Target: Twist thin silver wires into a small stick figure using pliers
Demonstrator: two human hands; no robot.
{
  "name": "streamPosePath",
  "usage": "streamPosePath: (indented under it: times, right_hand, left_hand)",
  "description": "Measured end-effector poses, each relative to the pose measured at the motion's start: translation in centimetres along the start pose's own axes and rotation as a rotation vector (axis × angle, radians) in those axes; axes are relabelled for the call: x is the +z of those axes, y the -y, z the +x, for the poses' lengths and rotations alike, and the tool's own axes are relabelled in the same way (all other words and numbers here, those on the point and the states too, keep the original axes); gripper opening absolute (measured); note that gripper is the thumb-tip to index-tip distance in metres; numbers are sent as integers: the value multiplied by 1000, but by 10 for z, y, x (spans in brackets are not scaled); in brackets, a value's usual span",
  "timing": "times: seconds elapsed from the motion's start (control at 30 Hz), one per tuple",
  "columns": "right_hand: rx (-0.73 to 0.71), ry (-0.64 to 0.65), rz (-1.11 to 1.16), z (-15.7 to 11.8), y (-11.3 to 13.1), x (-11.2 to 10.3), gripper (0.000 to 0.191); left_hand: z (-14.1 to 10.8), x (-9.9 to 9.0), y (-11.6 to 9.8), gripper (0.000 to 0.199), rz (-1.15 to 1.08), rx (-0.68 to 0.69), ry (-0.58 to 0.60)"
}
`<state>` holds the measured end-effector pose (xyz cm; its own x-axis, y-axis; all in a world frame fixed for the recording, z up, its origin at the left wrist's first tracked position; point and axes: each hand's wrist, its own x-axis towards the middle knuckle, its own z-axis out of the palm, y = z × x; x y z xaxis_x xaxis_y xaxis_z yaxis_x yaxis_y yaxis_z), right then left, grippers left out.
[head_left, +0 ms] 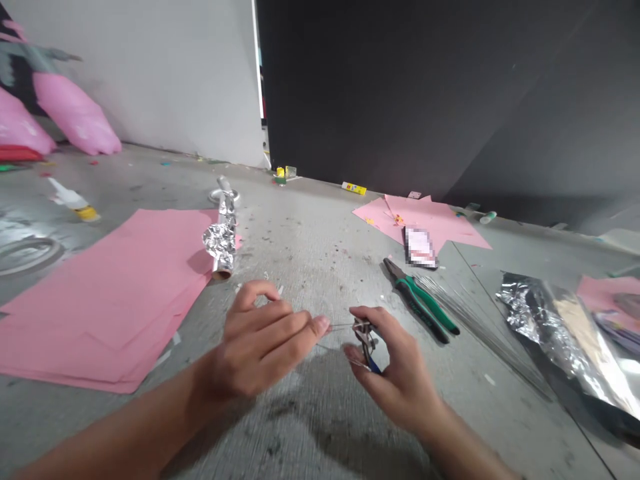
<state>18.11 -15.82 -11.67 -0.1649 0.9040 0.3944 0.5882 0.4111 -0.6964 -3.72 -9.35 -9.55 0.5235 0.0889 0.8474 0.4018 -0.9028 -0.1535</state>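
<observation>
Thin metal wire runs from my left hand toward my right, low over the grey floor. The thumb and fingers of the left hand are pinched on one end of it. My right hand grips small blue-handled pliers, whose metal jaws are at the wire's other end. The right fingers partly cover the pliers, so I cannot tell how firmly the jaws bite. Beyond the right hand lie larger green-and-black pliers beside a bundle of loose straight wires.
Stacked pink sheets lie left, with a foil roll at their edge. A phone-like object rests by more pink paper. Crumpled foil is on the right. A glue bottle lies far left. A dark panel stands behind.
</observation>
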Motion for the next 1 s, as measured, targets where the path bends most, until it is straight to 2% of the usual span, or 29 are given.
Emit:
streamPosePath:
  times: [0.3,0.43,0.6,0.73,0.87,1.0]
  right_hand:
    - [-51,-61,-82,0,-5,5,32]
    - [-22,-76,-114,0,-4,7,28]
    - [49,-101,-127,0,0,10,23]
    - [80,-105,-141,-1,-1,10,21]
    - [80,-114,-153,-2,-2,10,21]
    - [63,-97,-198,-1,-5,9,23]
  left_hand:
    - [-1,5,-3,17,-7,-67,28]
    - [0,9,-4,15,-39,-141,2]
    - [-5,17,-1,17,-143,-222,29]
    - [-7,22,-4,8,-284,-369,56]
    - [-5,22,-9,6,-473,-555,30]
    - [-4,23,-9,6,-562,-625,24]
